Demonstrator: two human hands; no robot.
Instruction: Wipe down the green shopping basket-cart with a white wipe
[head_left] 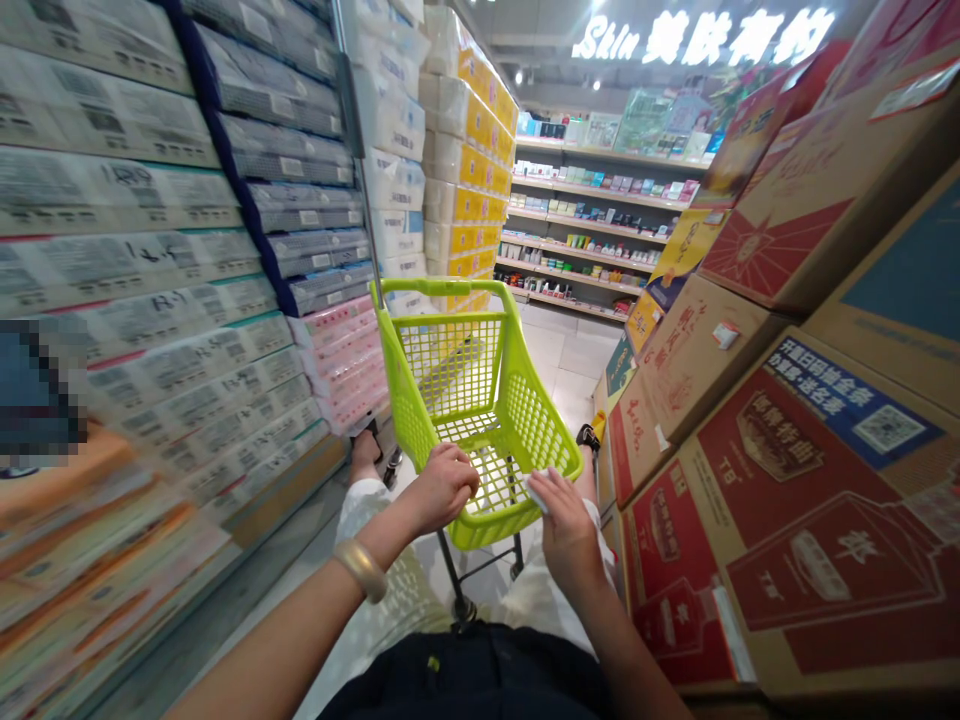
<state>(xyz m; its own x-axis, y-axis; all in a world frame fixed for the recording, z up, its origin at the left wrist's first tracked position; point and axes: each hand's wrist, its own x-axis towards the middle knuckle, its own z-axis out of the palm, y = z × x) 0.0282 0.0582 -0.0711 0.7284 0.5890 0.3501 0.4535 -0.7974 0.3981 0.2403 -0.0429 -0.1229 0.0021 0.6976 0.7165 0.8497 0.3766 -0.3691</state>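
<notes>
A lime-green plastic shopping cart [420, 400] stands in a narrow store aisle right in front of me, its basket empty. My left hand [442, 487] is curled over the near rim of the cart, with a pale bangle on the wrist. My right hand [566, 525] rests on the cart's near right corner, fingers closed on a small white cloth or paper [537, 489] that pokes out past the fingertips.
Stacked packs of tissue [172, 280] wall the left side, with yellow packs [469, 160] further on. Red and brown cardboard cartons [787, 420] are piled on the right. Shelves of small goods [592, 220] stand at the aisle's far end across a tiled floor [562, 355].
</notes>
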